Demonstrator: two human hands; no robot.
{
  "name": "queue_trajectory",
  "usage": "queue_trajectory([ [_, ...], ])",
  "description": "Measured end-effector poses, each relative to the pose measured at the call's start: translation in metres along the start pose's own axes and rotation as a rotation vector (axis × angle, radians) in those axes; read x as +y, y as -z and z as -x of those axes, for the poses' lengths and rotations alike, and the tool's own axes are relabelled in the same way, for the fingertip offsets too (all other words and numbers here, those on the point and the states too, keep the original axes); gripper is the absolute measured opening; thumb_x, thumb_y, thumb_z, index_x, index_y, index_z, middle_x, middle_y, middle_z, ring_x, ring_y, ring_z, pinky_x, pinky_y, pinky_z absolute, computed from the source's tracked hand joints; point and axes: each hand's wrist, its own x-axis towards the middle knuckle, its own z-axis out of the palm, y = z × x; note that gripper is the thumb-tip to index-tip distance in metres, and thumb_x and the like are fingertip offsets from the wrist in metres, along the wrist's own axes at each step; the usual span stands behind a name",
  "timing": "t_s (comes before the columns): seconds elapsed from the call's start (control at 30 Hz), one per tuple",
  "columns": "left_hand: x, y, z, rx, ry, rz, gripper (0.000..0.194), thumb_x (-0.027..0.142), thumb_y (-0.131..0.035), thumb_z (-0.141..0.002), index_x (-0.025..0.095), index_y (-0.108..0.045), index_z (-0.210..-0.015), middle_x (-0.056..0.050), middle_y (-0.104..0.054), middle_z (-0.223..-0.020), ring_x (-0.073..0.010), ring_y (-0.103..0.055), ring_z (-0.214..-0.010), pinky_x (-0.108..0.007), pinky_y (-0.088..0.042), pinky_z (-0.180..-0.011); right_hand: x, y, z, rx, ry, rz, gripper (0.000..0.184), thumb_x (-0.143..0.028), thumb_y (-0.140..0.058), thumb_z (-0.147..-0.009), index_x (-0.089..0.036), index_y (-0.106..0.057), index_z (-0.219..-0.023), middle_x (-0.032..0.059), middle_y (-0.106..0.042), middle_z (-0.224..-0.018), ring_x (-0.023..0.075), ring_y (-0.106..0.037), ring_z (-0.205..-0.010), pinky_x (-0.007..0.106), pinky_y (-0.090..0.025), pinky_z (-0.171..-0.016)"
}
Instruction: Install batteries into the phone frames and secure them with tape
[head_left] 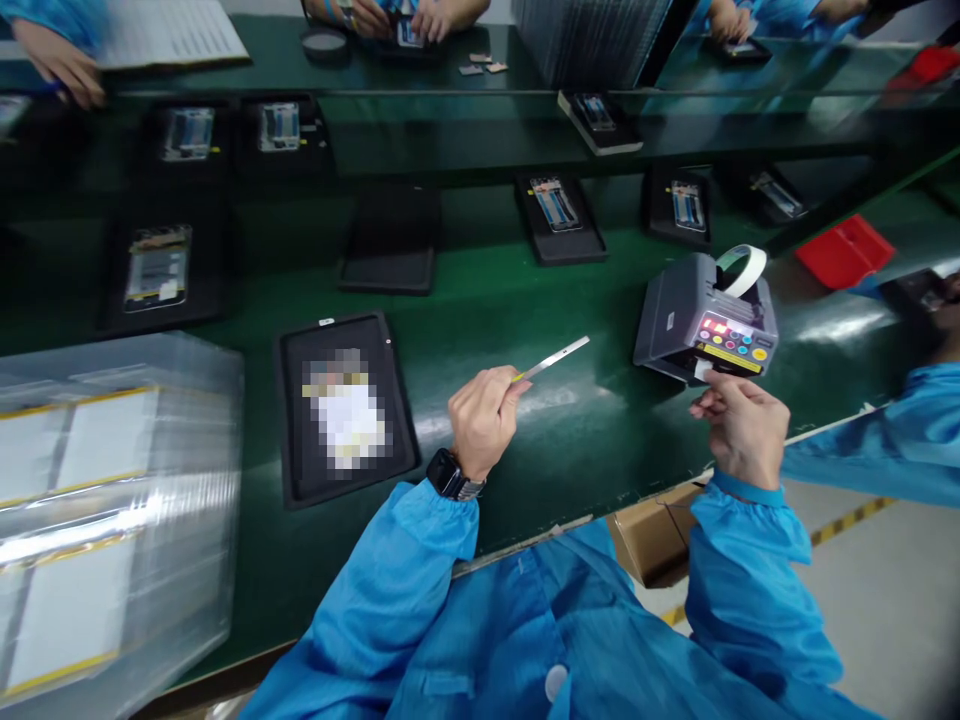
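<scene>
I see the left hand (484,425) pinching a metal strip (556,355), right hand (746,428) pinching some tape (703,369) at that dispenser (679,315) over right.

Grey tape dispenser (686,312) — white tape (703,369)

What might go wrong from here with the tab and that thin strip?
The white tab at the dispenser might stick to the right hand, whose fingertips are right by it. The thin metal strip juts well out of the left hand, so it could slip or scrape the green table.
</scene>
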Motion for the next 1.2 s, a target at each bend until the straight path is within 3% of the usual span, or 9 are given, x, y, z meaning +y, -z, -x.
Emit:
queue_trajectory([
  [0.27,-0.002,0.001,0.002,0.013,0.063,0.031,0.010,0.029,-0.066,-0.095,0.021,-0.071,-0.091,-0.008,-0.075,-0.089,-0.0205,-0.071,-0.079,-0.031,-0.051,-0.077,-0.001,0.001,0.006,-0.010,0.016,0.016,0.009,-0.021,-0.080,-0.070,-0.024,-0.073,-0.065,0.0012,-0.049,-0.054,0.0163,-0.048,-0.046,0.034,-0.041,-0.042],
  [0.33,0.000,-0.001,0.003,0.019,0.166,0.083,0.013,0.033,-0.069,-0.094,0.021,-0.069,-0.090,-0.007,-0.073,-0.084,-0.0196,-0.069,-0.077,-0.030,-0.051,-0.076,-0.002,0.002,0.010,-0.018,0.014,0.023,0.011,-0.024,-0.081,-0.070,-0.025,-0.071,-0.065,0.0009,-0.048,-0.053,0.0159,-0.046,-0.045,0.034,-0.039,-0.041],
  [0.43,0.003,-0.008,0.003,0.073,0.426,0.276,0.023,0.043,-0.068,-0.093,0.021,-0.064,-0.091,-0.003,-0.070,-0.080,-0.0159,-0.066,-0.072,-0.026,-0.050,-0.070,-0.003,-0.008,0.029,-0.093,0.020,0.033,0.010,-0.029,-0.081,-0.070,-0.026,-0.071,-0.067,-0.0011,-0.045,-0.049,0.0155,-0.043,-0.042,0.033,-0.037,-0.040],
  [0.53,0.001,-0.017,0.001,0.109,0.669,0.567,0.035,0.053,-0.071,-0.089,0.020,-0.058,-0.092,-0.003,-0.072,-0.087,-0.0154,-0.067,-0.075,-0.025,-0.053,-0.068,0.000,-0.033,0.061,-0.253,-0.004,0.003,0.014,-0.033,-0.082,-0.072,-0.022,-0.073,-0.072,-0.0031,-0.047,-0.045,0.0134,-0.043,-0.040,0.030,-0.036,-0.042],
  [0.63,-0.006,-0.022,-0.001,0.120,0.776,0.707,0.044,0.057,-0.078,-0.081,0.020,-0.057,-0.091,-0.005,-0.074,-0.093,-0.0173,-0.070,-0.080,-0.028,-0.057,-0.072,0.006,-0.063,0.093,-0.463,-0.035,-0.003,0.022,-0.037,-0.085,-0.075,-0.018,-0.072,-0.077,-0.0033,-0.053,-0.047,0.0109,-0.044,-0.041,0.026,-0.035,-0.046],
  [0.77,-0.011,-0.023,0.000,0.136,0.789,0.705,0.045,0.057,-0.080,-0.079,0.020,-0.058,-0.090,-0.005,-0.074,-0.094,-0.0175,-0.071,-0.081,-0.029,-0.058,-0.074,0.015,-0.092,0.114,-0.624,-0.035,0.041,0.030,-0.044,-0.084,-0.076,-0.018,-0.071,-0.078,-0.0040,-0.054,-0.049,0.0095,-0.043,-0.042,0.024,-0.033,-0.044],
  [1.2,-0.013,-0.025,0.000,0.136,0.779,0.705,0.042,0.057,-0.077,-0.082,0.021,-0.058,-0.090,-0.003,-0.072,-0.088,-0.0172,-0.070,-0.078,-0.028,-0.057,-0.069,0.018,-0.109,0.119,-0.652,-0.022,0.069,0.032,-0.046,-0.083,-0.078,-0.017,-0.069,-0.078,-0.0037,-0.055,-0.051,0.0088,-0.043,-0.042,0.023,-0.034,-0.044],
])
